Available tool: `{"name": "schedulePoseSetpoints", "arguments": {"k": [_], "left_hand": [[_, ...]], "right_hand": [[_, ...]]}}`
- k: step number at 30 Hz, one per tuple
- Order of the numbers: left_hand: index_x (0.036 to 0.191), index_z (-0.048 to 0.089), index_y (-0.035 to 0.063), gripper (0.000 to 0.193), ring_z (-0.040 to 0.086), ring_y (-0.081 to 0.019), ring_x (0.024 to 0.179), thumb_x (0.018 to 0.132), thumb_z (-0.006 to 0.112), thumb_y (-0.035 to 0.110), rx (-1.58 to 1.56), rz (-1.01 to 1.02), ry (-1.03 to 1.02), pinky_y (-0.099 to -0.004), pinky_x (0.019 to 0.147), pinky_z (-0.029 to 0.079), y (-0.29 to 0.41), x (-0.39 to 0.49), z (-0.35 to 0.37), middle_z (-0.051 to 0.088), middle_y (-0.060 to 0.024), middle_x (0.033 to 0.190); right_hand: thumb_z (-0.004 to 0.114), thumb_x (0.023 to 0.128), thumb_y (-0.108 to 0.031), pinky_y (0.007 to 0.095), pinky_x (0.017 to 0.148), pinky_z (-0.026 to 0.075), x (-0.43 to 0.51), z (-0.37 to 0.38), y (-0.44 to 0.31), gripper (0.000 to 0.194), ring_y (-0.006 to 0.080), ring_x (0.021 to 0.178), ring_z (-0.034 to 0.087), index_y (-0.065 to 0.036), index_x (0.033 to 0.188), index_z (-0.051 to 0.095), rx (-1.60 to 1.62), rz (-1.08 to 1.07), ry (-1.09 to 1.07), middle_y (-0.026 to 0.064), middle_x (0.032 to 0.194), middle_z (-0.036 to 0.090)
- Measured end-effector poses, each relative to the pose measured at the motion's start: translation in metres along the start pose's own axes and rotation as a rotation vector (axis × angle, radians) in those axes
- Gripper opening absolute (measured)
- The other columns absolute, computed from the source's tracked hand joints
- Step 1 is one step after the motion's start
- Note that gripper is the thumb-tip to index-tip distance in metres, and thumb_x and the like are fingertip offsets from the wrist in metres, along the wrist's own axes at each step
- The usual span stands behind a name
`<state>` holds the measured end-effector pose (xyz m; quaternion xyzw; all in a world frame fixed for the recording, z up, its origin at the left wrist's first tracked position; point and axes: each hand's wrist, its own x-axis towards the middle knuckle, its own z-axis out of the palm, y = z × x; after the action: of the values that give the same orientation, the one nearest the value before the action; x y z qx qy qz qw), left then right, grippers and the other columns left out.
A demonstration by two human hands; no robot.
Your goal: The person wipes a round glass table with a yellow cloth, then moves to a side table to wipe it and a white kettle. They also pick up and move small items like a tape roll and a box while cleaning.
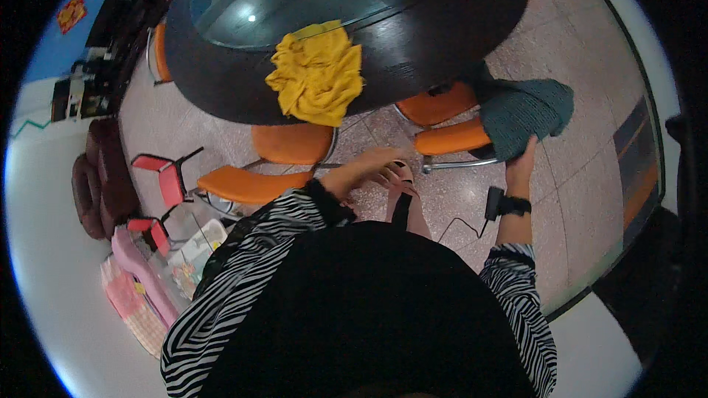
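A dark green knitted garment (pixel 525 110) is draped over the back of an orange chair (pixel 452 137) at the right. My right hand (pixel 521 157) grips its lower edge, with the thumb outside and the other fingers hidden by the cloth. In front of my body, my left hand (pixel 380 165) hangs in the air with its fingers apart and nothing in it. It is slightly blurred. Ahead of me a crumpled yellow cloth (pixel 321 74) lies at the near edge of a dark oval table (pixel 221 85).
Another orange chair (pixel 254 183) stands at the table's near side, left of my hand. Small red chairs (pixel 171 183) and a pink padded item (pixel 141 273) are farther left. A cable (pixel 462 221) runs from a device on my right wrist (pixel 494 203).
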<state>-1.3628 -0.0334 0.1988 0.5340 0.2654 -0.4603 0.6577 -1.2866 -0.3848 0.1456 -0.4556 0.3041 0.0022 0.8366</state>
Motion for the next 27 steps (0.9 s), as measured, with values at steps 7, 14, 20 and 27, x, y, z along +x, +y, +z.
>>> {"name": "schedulePoseSetpoints", "arguments": {"k": [7,14,20,27], "left_hand": [[0.117,0.053,-0.0018,0.04,0.059,-0.0236,0.087,0.084,0.063,0.02,0.209,0.684,0.893,-0.032,0.075,0.048,-0.09,-0.139,-0.194,0.062,-0.0116,0.095],[0.128,0.038,-0.0053,0.063,0.055,-0.0262,0.099,0.08,0.067,0.025,0.073,0.651,1.655,-0.0377,0.087,0.042,-0.236,-0.237,-0.353,0.054,-0.0186,0.114],[0.14,0.014,-0.0072,0.081,0.042,-0.0352,0.121,0.081,0.064,0.018,0.037,0.685,1.439,-0.0366,0.099,0.035,-0.239,-0.222,-0.386,0.037,-0.0283,0.134],[0.141,0.008,-0.0045,0.082,0.046,-0.0437,0.116,0.08,0.061,0.01,0.207,0.633,1.269,-0.041,0.097,0.036,-0.232,-0.222,-0.335,0.043,-0.0317,0.127]], "right_hand": [[0.049,0.09,-0.044,0.0425,0.093,0.038,-0.095,-0.04,0.101,0.045,0.0256,0.107,0.053,-0.007,0.117,0.05,-0.354,0.234,0.22,0.0092,0.112,0.056],[0.054,0.088,-0.037,0.0481,0.088,0.045,-0.249,0.079,0.223,0.045,0.0316,0.1,0.057,0.001,0.112,0.052,-0.487,1.019,-0.424,0.019,0.105,0.058],[0.044,0.092,-0.036,0.0497,0.092,0.045,-0.342,0.214,0.275,0.049,0.0366,0.11,0.051,0.006,0.118,0.044,-0.047,0.922,-0.486,0.0248,0.112,0.053],[0.039,0.085,-0.02,0.0524,0.087,0.047,-0.277,0.232,0.258,0.043,0.0403,0.096,0.057,0.01,0.115,0.042,0.017,0.685,-0.237,0.028,0.109,0.052]]}}
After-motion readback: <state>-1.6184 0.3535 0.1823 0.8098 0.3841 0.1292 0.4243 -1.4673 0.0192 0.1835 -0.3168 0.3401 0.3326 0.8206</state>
